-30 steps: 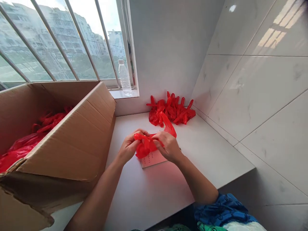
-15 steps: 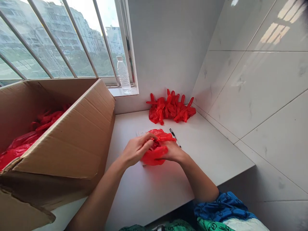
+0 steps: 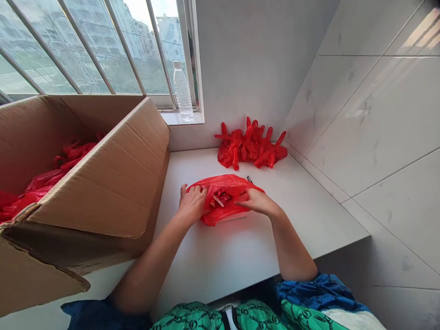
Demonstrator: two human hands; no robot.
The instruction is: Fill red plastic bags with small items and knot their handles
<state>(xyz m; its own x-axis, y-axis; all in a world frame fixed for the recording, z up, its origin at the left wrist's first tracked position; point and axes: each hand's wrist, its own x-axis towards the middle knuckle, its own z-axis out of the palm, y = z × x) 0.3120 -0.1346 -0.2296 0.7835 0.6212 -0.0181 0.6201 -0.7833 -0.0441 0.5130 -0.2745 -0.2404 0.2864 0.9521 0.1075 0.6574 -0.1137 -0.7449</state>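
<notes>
A red plastic bag lies on the white counter with its mouth pulled wide toward me. Small red and white items show inside it. My left hand grips the bag's left edge. On the right edge, my right hand pinches the rim. A pale booklet or card peeks out under the bag's near side. The tip of a black pen sticks out behind the bag.
A large open cardboard box holding more red bags fills the left. A pile of knotted red bags sits in the back corner. A clear water bottle stands on the windowsill. Tiled wall rises on the right.
A second ago my hands held the bag bunched up above the booklet. Now the bag lies lower on the counter, spread open between my hands. The view has tilted down.
</notes>
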